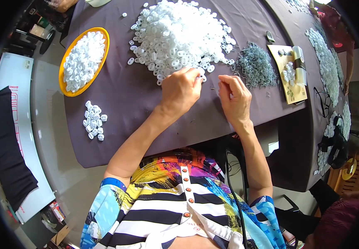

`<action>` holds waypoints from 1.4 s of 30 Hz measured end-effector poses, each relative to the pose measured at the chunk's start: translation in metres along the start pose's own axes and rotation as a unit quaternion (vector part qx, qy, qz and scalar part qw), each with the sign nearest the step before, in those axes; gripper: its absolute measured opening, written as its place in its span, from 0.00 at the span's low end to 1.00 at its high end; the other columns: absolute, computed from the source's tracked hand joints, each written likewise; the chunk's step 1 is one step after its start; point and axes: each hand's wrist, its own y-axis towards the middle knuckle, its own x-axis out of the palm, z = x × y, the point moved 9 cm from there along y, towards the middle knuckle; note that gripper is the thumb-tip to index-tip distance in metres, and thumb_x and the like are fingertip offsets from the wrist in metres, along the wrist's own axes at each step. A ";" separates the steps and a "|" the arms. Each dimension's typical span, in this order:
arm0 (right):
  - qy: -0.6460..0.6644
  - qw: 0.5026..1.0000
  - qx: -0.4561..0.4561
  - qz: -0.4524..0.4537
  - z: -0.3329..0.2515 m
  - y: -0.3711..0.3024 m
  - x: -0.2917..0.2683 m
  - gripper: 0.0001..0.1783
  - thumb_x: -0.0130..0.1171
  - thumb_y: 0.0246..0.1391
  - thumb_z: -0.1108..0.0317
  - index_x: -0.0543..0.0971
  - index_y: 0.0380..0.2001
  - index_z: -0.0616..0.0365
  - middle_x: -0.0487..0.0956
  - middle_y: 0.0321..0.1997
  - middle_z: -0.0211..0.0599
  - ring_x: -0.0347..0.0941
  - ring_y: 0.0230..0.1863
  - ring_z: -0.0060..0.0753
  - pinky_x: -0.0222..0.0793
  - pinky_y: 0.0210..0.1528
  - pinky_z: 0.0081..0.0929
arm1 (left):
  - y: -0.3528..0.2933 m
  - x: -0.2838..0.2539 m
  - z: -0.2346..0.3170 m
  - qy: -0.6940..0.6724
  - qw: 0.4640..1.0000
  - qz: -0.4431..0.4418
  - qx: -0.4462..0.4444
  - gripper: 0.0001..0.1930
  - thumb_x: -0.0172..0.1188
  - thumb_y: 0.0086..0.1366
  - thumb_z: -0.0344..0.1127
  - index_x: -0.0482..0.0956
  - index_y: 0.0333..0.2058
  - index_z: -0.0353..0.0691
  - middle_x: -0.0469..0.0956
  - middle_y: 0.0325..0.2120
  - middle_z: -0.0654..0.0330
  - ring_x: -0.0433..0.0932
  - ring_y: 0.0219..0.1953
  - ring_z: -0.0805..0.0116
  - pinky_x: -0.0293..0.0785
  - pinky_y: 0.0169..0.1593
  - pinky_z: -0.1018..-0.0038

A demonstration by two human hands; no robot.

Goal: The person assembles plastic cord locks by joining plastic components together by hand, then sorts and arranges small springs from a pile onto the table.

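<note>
So I'm leaning in over a dark cloth-covered counter (138, 124) with both hands going at once. My left hand (178, 90) is hanging right at the near edge of a big heap of white beads (179, 35), mostly little ovals, plenty of them showing holes. Its fingers (190, 74) are curling in tight toward the thumb, and a bit of white is showing right by the tips, but I honestly can't tell if I'm pinching that or if it's just lying behind them. My right hand (237, 97) is hovering just beside, apart from the left, with its fingers bending in loosely close to the thumb. Can't tell if anything tiny is sitting between them either, sorry

Right past that hand, a smaller mound of grey slivers (256, 66) is lying on the cloth. Next to it a tan card (295, 96) is carrying a few whitish bits (288, 74) and a see-through tube (300, 68) with a dark band, and a small dark oval thing (270, 36) is resting near the card's far end

Over on my left, a yellow tray (62, 83) is holding a load of white beads too, and nearer me a little cluster of marked beads (94, 120), white with dark print, is sitting straight on the cloth. Way off right, some glasses (324, 101) are lying near more pale pieces (322, 62), and somebody in a dark red top (335, 25) is reaching down beside those
</note>
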 end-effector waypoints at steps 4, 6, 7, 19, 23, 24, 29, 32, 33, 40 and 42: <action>0.026 0.999 0.029 -0.001 0.013 -0.009 0.005 0.07 0.55 0.51 0.80 0.76 0.35 0.62 0.76 0.28 0.36 0.73 0.24 0.25 0.69 0.26 0.20 | 0.006 0.025 -0.003 0.078 0.996 -0.037 -0.010 0.06 0.59 0.57 0.34 0.79 0.32 0.40 0.79 0.29 0.56 0.79 0.29 0.55 0.75 0.32 0.65; 0.077 0.995 0.062 0.003 0.023 -0.012 0.006 0.06 0.54 0.53 0.79 0.76 0.36 0.64 0.75 0.28 0.34 0.72 0.24 0.20 0.69 0.26 0.17 | 0.004 0.027 -0.001 0.064 0.997 -0.037 0.000 0.06 0.59 0.57 0.33 0.80 0.33 0.40 0.79 0.29 0.56 0.79 0.29 0.55 0.75 0.32 0.65; 0.078 0.995 0.065 0.003 0.025 -0.012 0.006 0.06 0.54 0.53 0.79 0.76 0.36 0.64 0.75 0.28 0.34 0.72 0.24 0.20 0.69 0.26 0.17 | 0.002 0.027 0.002 0.050 0.998 -0.035 0.010 0.06 0.59 0.57 0.33 0.80 0.33 0.40 0.79 0.28 0.56 0.79 0.29 0.55 0.75 0.32 0.65; 0.173 0.979 0.108 -0.021 0.032 -0.012 0.009 0.03 0.53 0.55 0.79 0.75 0.33 0.64 0.74 0.32 0.31 0.69 0.24 0.16 0.66 0.26 0.14 | -0.033 -0.015 -0.025 0.061 0.998 0.008 0.019 0.06 0.60 0.55 0.31 0.80 0.34 0.42 0.78 0.26 0.58 0.78 0.26 0.57 0.75 0.29 0.68; 0.174 0.979 0.106 -0.021 0.033 -0.012 0.010 0.03 0.54 0.54 0.80 0.76 0.33 0.64 0.74 0.31 0.31 0.69 0.24 0.16 0.65 0.26 0.14 | -0.039 -0.020 -0.034 0.038 0.999 -0.003 0.006 0.06 0.61 0.55 0.30 0.81 0.32 0.41 0.78 0.25 0.58 0.78 0.25 0.57 0.74 0.29 0.68; 0.177 0.978 0.105 -0.021 0.033 -0.012 0.010 0.03 0.54 0.54 0.80 0.76 0.33 0.64 0.74 0.31 0.31 0.69 0.24 0.15 0.65 0.26 0.13 | -0.039 -0.021 -0.034 0.010 1.000 -0.008 0.006 0.05 0.61 0.54 0.30 0.81 0.32 0.41 0.78 0.24 0.57 0.78 0.25 0.57 0.74 0.28 0.68; 0.176 0.979 0.101 -0.019 0.032 -0.012 0.010 0.04 0.54 0.54 0.80 0.76 0.33 0.64 0.74 0.31 0.31 0.68 0.24 0.15 0.66 0.26 0.13 | -0.030 -0.024 -0.037 -0.035 0.999 0.021 0.002 0.07 0.62 0.54 0.25 0.81 0.33 0.36 0.79 0.23 0.55 0.77 0.21 0.61 0.72 0.27 0.75; 0.173 0.980 0.099 -0.018 0.032 -0.013 0.011 0.04 0.53 0.54 0.80 0.76 0.33 0.64 0.74 0.31 0.31 0.69 0.24 0.15 0.66 0.26 0.14 | -0.018 -0.023 -0.027 -0.016 0.999 0.032 0.023 0.06 0.62 0.54 0.26 0.81 0.32 0.36 0.79 0.24 0.55 0.78 0.23 0.60 0.73 0.28 0.74; 0.171 0.980 0.099 -0.019 0.031 -0.013 0.011 0.04 0.53 0.54 0.80 0.76 0.33 0.64 0.74 0.31 0.31 0.69 0.24 0.15 0.66 0.26 0.14 | -0.014 -0.020 -0.020 0.008 0.998 0.034 0.043 0.05 0.62 0.54 0.26 0.82 0.31 0.36 0.80 0.24 0.55 0.79 0.24 0.59 0.74 0.28 0.73; 0.171 0.979 0.113 -0.018 0.032 -0.014 0.011 0.04 0.54 0.54 0.80 0.76 0.33 0.64 0.74 0.31 0.30 0.69 0.24 0.15 0.66 0.26 0.13 | 0.001 0.003 -0.016 0.029 0.999 -0.028 0.009 0.05 0.60 0.55 0.30 0.83 0.31 0.40 0.81 0.27 0.56 0.80 0.28 0.57 0.75 0.32 0.69; 0.167 0.979 0.111 -0.022 0.033 -0.013 0.011 0.04 0.54 0.54 0.80 0.76 0.33 0.64 0.74 0.31 0.29 0.69 0.25 0.15 0.66 0.27 0.13 | 0.000 0.003 -0.018 0.025 0.999 -0.042 0.003 0.05 0.60 0.55 0.30 0.83 0.31 0.40 0.81 0.27 0.56 0.80 0.28 0.57 0.75 0.32 0.69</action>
